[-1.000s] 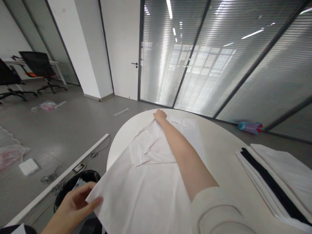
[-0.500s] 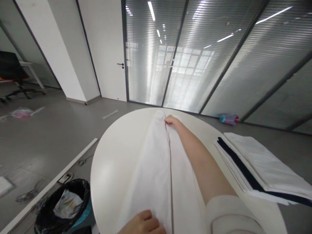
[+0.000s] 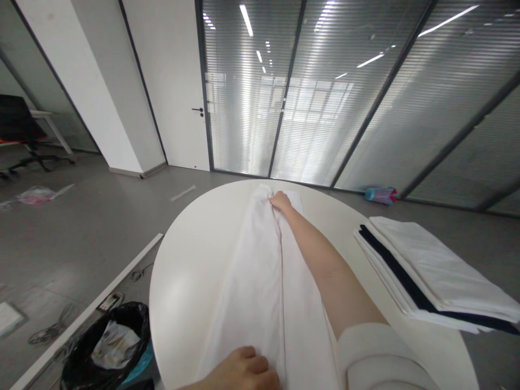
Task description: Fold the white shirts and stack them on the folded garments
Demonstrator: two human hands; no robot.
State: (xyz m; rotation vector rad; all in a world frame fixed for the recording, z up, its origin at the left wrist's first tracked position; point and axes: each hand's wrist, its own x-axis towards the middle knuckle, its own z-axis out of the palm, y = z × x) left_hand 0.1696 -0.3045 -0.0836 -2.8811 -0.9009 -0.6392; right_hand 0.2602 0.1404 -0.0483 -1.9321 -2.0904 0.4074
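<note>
A long white cloth [image 3: 252, 281] lies lengthwise over the round white table [image 3: 187, 260], with a folded edge or seam running down it. At its far end my right hand [image 3: 281, 201] is closed, pinching that edge between thumb and fingers; the cloth there is slightly bunched. My left hand [image 3: 247, 371] rests on the near part of the cloth at the bottom of the view. Its fingers are curled into the fabric, and their tips are hidden.
A stack of folded white and navy cloths [image 3: 430, 271] overhangs the table's right edge. On the floor to the left stands a black-lined bin [image 3: 138, 319] holding crumpled waste. A striped blue-and-red object [image 3: 381, 195] lies by the glass partition [image 3: 317, 108].
My right hand has drawn the cloth's far edge slightly leftward, and the fabric there is more bunched. My left hand stays on the near part, shifted only slightly.
</note>
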